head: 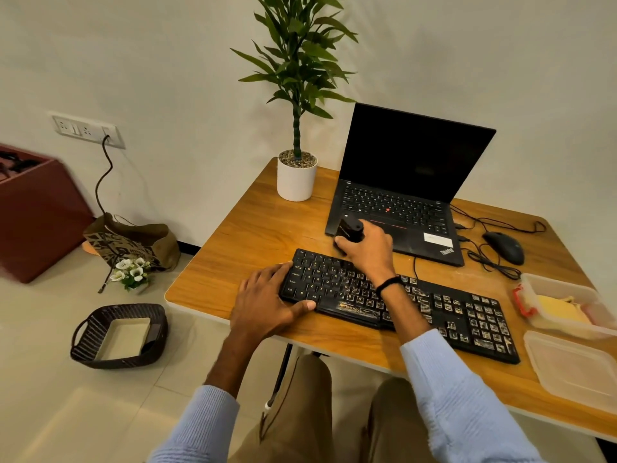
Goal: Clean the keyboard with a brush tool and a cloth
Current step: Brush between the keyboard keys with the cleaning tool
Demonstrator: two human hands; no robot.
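Your right hand [365, 250] clamps the brush tool [348, 232] upright; your left hand [267, 304], fingers spread, steadies the keyboard [434, 305], which runs near-right to far-left.

The room is lit softly and evenly with warm light. Only faint shadows are seen. The edges are bent by the wide lens. The red box [36, 208] is blurred.

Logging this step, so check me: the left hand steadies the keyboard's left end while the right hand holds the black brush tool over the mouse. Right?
Not quite. The head view shows the right hand holding the black brush tool at the keyboard's top-left corner, by the laptop, not over the mouse. The left hand does steady the keyboard's left end.
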